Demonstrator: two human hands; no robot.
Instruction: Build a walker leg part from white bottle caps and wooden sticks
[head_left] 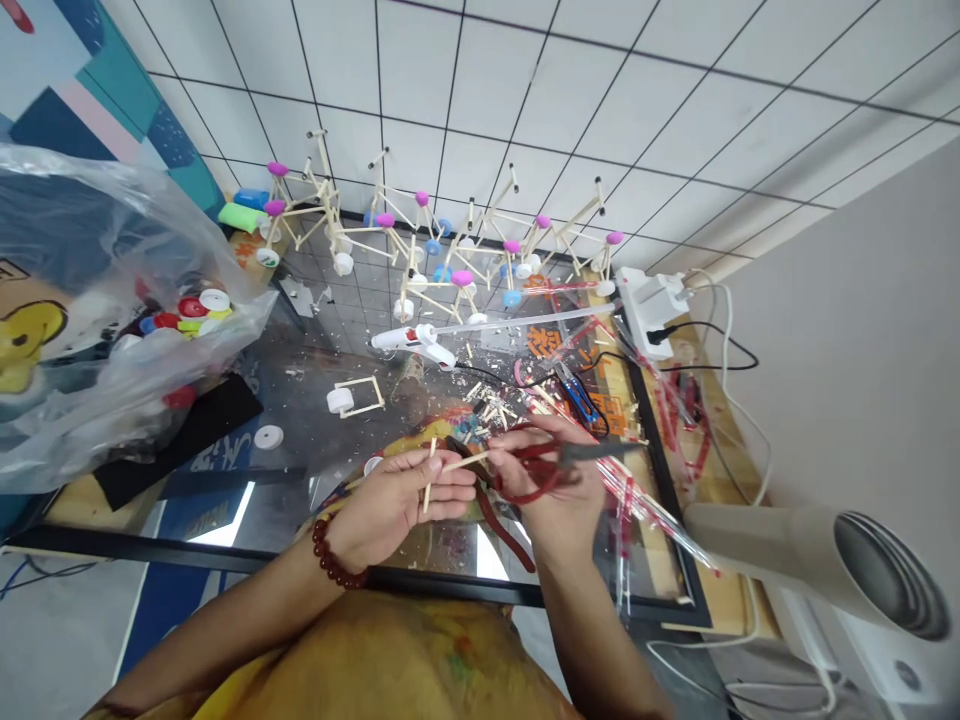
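In my left hand [412, 485] a short thin wooden stick [430, 475] is pinched between thumb and fingers, standing across the fingertips. My right hand [564, 500] has a pair of scissors [536, 462] hanging in it by the red loops, the dark blades pointing right. Its fingertips also pinch a second wooden stick [466, 461], whose far end meets or nearly meets the first; I cannot tell if they are joined. Pliers with red grips [504, 530] lie on the glass tabletop below my hands. Ahead lies a small stick frame [361, 396] with a white bottle cap [340, 401] at one end.
Several stick models with pink and blue caps [461, 278] line the back. A white glue gun [412, 340], stick scraps [495, 405] and a blue-handled tool [579, 395] lie mid-table. A plastic bag of caps [150, 370] stands left; a power strip [646, 310] sits right.
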